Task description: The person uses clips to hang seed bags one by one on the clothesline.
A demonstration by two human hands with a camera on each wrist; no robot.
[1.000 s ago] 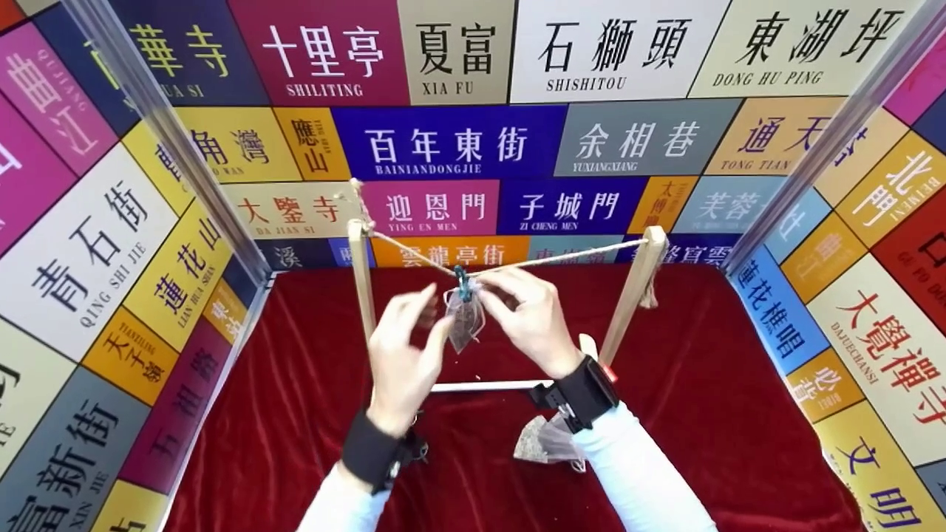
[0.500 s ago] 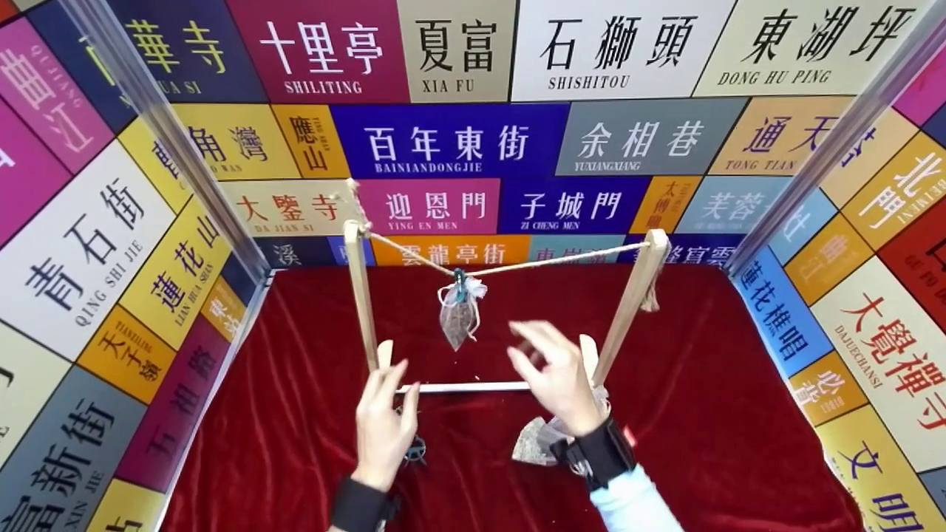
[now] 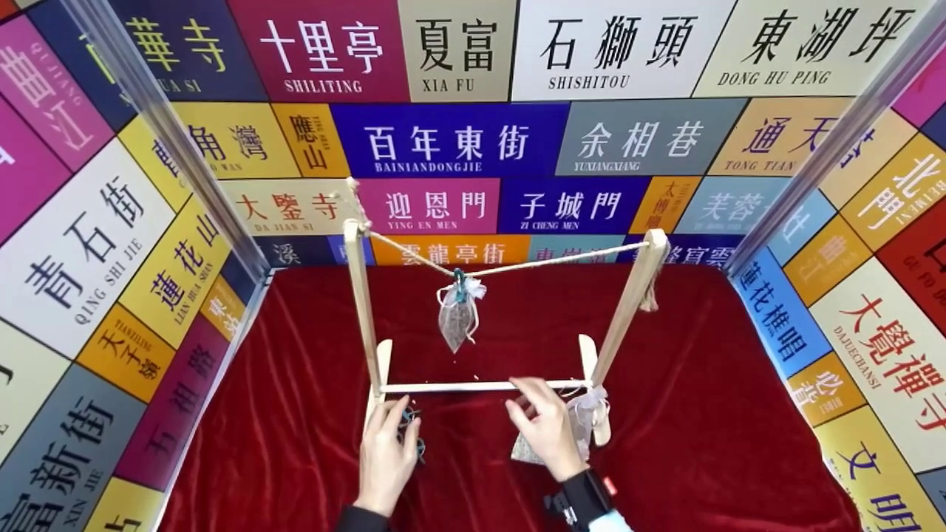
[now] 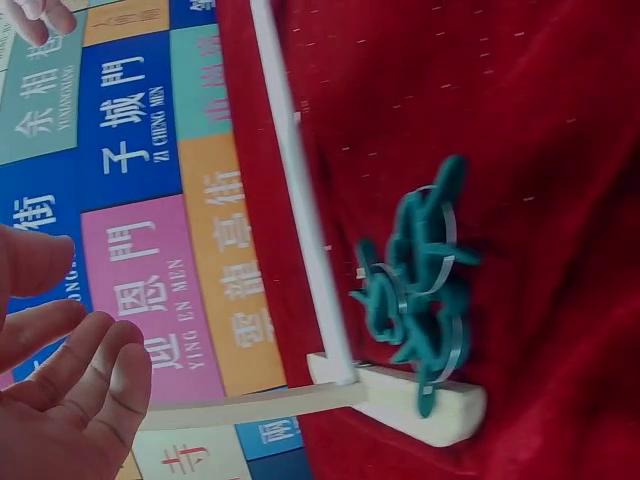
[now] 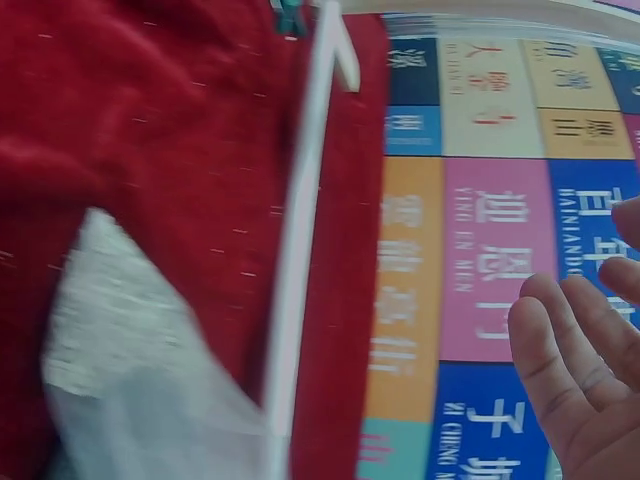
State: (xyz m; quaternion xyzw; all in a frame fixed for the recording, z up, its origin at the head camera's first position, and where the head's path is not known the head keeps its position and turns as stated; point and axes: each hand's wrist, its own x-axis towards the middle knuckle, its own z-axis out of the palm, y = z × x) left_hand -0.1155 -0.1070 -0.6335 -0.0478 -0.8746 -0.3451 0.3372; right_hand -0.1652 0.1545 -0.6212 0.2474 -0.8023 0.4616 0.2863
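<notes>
A sheer drawstring sachet [image 3: 456, 323] with dark contents hangs from the rope [image 3: 562, 259], held there by a teal clip [image 3: 460, 284]. My left hand [image 3: 386, 459] hovers with relaxed fingers beside several teal clips [image 4: 425, 285] that lie in a pile near the frame's left foot [image 4: 430, 405]. My right hand [image 3: 548, 432] is over a second sheer sachet [image 5: 130, 310] with pale contents, partly covering it in the head view. No contact between those fingers and the sachet can be made out. Nothing shows between the fingers of either hand.
Two wooden posts [image 3: 362, 303] carry the rope, and a white crossbar [image 3: 458, 386] joins them low down. Dark red cloth [image 3: 281, 414] covers the table. Panels with place names [image 3: 451, 140] wall in the back and sides, with clear corner strips [image 3: 805, 148].
Both hands have left the hanging sachet and come down towards me. The left is now by the clips, the right by the second sachet. The first sachet stays on the rope.
</notes>
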